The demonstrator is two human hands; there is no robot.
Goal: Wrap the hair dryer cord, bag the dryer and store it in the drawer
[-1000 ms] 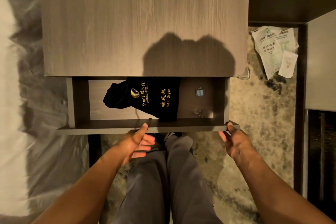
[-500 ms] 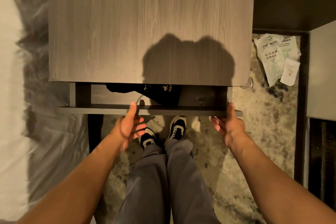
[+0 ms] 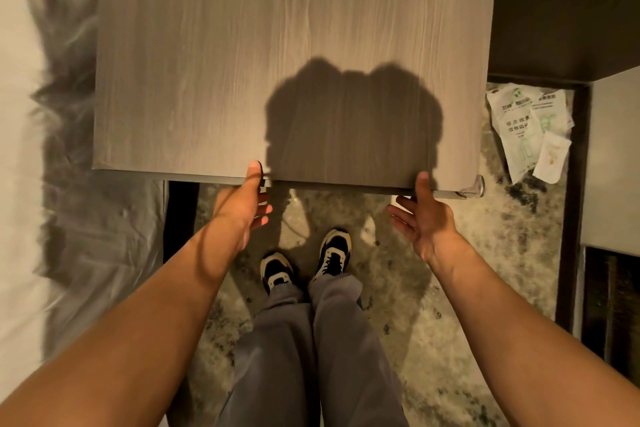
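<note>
Below, spread left hand (image 3: 247,199) and right hand (image 3: 424,215) against wood-grain tabletop (image 3: 277,45) edge, over mottled carpet (image 3: 485,236).

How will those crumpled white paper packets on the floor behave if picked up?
The crumpled white paper packets look thin and creased, so probably floppy and very light. They overlap loosely on the mottled carpet, so one may well slide off another. Contents cannot be seen.

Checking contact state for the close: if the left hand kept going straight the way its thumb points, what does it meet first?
The left hand already has its thumb at the nightstand top's front edge, over the drawer front below it. That edge comes first; depth is unclear, but nothing lies between.
</note>
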